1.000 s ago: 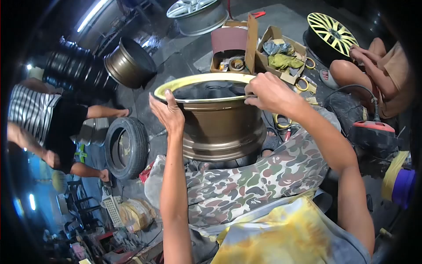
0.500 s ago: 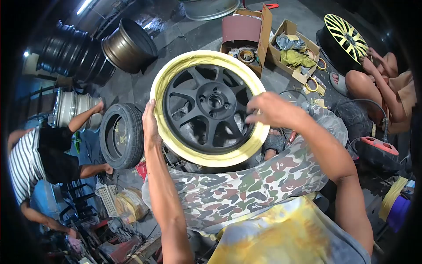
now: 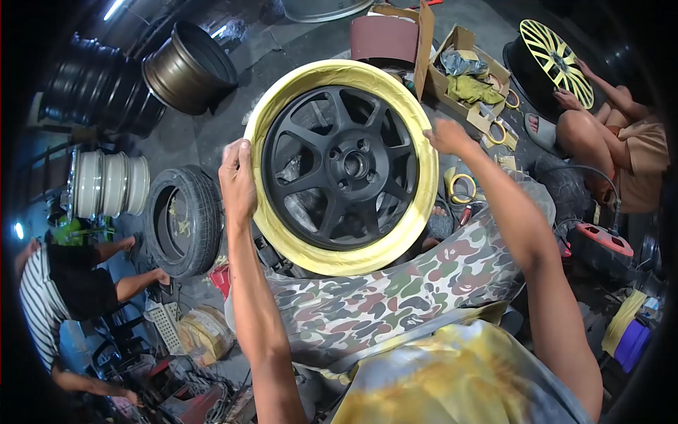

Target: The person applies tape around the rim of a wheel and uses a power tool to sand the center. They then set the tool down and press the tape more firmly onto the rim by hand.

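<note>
A black multi-spoke wheel rim [image 3: 337,212] is tilted up in front of me, its face toward me. Yellow masking tape [image 3: 353,263] covers its outer lip all the way round, slightly wrinkled in places. My left hand [image 3: 238,180] grips the left edge, fingertips partly hidden behind the lip. At the upper right edge, my right hand [image 3: 453,136] has its fingers curled against the taped lip. Below the rim, camouflage trousers [image 3: 438,283] cover my legs.
Rolls of yellow tape [image 3: 462,188] lie at right, near an open carton [image 3: 459,99] of supplies. A tyre [image 3: 182,222] and a bronze rim [image 3: 189,67] stand left. One person [image 3: 614,141] handles a yellow-spoked wheel [image 3: 558,63]; another in a striped shirt [image 3: 42,293] bends at left.
My right hand has moved from over the right spokes out to the upper right edge. The rim has turned and risen slightly in view. My left hand still grips the left side.
</note>
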Tool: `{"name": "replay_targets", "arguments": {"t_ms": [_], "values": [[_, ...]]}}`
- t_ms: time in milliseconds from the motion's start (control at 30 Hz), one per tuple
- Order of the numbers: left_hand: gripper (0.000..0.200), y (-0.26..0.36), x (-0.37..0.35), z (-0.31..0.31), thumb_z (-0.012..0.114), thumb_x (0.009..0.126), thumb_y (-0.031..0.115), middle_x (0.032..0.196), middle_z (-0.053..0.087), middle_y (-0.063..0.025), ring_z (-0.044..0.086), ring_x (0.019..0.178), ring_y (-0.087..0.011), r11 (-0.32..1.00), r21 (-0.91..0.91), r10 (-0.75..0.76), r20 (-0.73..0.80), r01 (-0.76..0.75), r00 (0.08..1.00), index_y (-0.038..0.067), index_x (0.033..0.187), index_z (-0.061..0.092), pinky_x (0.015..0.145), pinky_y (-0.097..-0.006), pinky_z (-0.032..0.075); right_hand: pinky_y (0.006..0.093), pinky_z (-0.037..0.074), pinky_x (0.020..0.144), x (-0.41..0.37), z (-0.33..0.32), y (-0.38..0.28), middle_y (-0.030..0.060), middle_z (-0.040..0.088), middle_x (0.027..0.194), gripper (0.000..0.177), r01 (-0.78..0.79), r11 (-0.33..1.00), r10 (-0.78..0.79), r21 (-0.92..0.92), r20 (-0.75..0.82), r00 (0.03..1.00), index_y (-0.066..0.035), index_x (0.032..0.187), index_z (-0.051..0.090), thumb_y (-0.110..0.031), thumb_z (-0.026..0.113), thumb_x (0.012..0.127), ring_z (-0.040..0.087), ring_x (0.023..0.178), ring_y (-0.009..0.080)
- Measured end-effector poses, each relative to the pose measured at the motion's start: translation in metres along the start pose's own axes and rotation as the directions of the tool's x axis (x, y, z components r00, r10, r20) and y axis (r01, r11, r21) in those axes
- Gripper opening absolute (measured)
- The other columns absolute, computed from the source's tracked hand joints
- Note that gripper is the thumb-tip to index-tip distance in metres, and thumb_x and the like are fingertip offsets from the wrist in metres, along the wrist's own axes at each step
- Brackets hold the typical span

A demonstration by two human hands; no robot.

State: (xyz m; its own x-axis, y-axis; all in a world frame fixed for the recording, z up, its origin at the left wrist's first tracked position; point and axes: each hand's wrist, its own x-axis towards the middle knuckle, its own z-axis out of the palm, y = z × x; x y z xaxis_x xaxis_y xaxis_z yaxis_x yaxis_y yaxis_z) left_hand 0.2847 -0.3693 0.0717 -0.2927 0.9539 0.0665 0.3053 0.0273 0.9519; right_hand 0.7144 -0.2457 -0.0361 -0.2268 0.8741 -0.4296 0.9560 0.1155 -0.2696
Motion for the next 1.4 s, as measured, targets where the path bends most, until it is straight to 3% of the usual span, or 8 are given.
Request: {"name": "replay_targets", "arguments": {"t_ms": [267,700,767,967,1167,1233,1333,1400], "values": [[0.032,0.0,0.012,-0.025,0.062,0.101,0.023,0.091,0.065,-0.0234,0.064,0.088,-0.0362,0.801,0.595,0.171,-0.119,-0.068,0.978,-0.003,0.114,0.074,0.083,-0.0436,0.048,0.0572,0.061,0.09,-0.021,0.056,0.001,0.0311,0.063,0.131,0.068,-0.39,0.602,0.233,0.697,0.314,0.92,0.009,0.137,0.05,-0.051,0.043,0.107,0.068,0.115,0.0447],[0.039,-0.172,0.015,-0.032,0.06,0.1,0.027,0.102,0.076,-0.0242,0.073,0.099,-0.0286,0.788,0.581,-0.195,-0.082,0.206,0.977,-0.004,0.121,0.072,0.09,-0.0411,0.052,0.0579,0.052,0.098,-0.022,0.013,-0.008,0.0349,0.068,0.117,0.048,-0.176,0.932,0.21,0.318,-0.075,0.975,0.008,0.118,0.064,-0.036,0.058,0.1,0.066,0.113,0.0496],[0.044,-0.177,0.012,-0.026,0.06,0.099,0.028,0.106,0.077,-0.0192,0.071,0.101,-0.0243,0.864,0.198,-0.434,-0.169,0.462,0.885,-0.007,0.123,0.072,0.091,-0.037,0.053,0.0526,0.054,0.101,-0.022,0.007,-0.014,0.0315,0.069,0.124,0.046,-0.241,0.922,0.271,0.304,-0.058,0.961,0.007,0.119,0.068,-0.028,0.064,0.09,0.066,0.118,0.0466],[0.054,-0.144,0.003,-0.005,0.062,0.1,0.033,0.118,0.072,-0.0291,0.069,0.111,-0.0413,0.646,0.7,-0.142,-0.282,0.305,0.949,-0.005,0.139,0.061,0.098,-0.0458,0.051,0.0514,0.053,0.1,-0.041,-0.044,-0.069,0.0263,0.065,0.128,0.048,0.081,0.964,0.008,0.254,-0.33,0.944,-0.003,0.131,0.062,-0.029,0.067,0.091,0.065,0.117,0.042],[0.052,-0.106,-0.002,0.025,0.063,0.1,0.029,0.116,0.073,-0.026,0.07,0.104,-0.0426,0.592,0.806,0.215,-0.138,-0.016,0.967,-0.004,0.14,0.058,0.095,-0.0459,0.053,0.0515,0.057,0.084,-0.08,-0.052,-0.166,0.0252,0.067,0.1,0.025,0.589,0.744,-0.308,0.313,-0.622,0.72,0.004,0.096,0.07,-0.02,0.071,0.088,0.069,0.093,0.0438],[0.045,-0.054,-0.024,0.058,0.059,0.101,0.021,0.126,0.067,-0.0297,0.066,0.11,-0.0437,0.778,0.628,-0.24,0.269,0.019,0.933,-0.004,0.139,0.058,0.1,-0.0441,0.05,0.051,0.057,0.081,-0.086,-0.048,-0.194,0.0225,0.066,0.096,0.021,0.684,0.65,-0.298,0.33,-0.718,0.629,0.003,0.087,0.07,-0.018,0.072,0.087,0.069,0.092,0.0415],[0.038,-0.119,-0.063,0.077,0.059,0.1,0.01,0.124,0.068,-0.0279,0.065,0.111,-0.0426,0.966,0.219,0.013,0.488,-0.137,0.873,-0.004,0.136,0.06,0.101,-0.0423,0.048,0.0503,0.057,0.08,-0.097,-0.051,-0.221,0.0217,0.065,0.092,0.022,0.771,0.56,-0.303,0.304,-0.79,0.532,0.003,0.085,0.069,-0.018,0.072,0.088,0.068,0.09,0.0413],[0.041,-0.102,-0.108,0.118,0.065,0.091,0.002,0.126,0.067,-0.0247,0.064,0.115,-0.0428,0.701,0.274,0.327,0.697,-0.659,0.638,-0.001,0.131,0.061,0.099,-0.0474,0.051,0.0484,0.058,0.079,-0.113,-0.061,-0.223,0.0213,0.067,0.094,0.025,0.823,0.493,-0.355,0.283,-0.797,0.488,0.001,0.087,0.073,-0.024,0.069,0.088,0.07,0.089,0.0393]]}}
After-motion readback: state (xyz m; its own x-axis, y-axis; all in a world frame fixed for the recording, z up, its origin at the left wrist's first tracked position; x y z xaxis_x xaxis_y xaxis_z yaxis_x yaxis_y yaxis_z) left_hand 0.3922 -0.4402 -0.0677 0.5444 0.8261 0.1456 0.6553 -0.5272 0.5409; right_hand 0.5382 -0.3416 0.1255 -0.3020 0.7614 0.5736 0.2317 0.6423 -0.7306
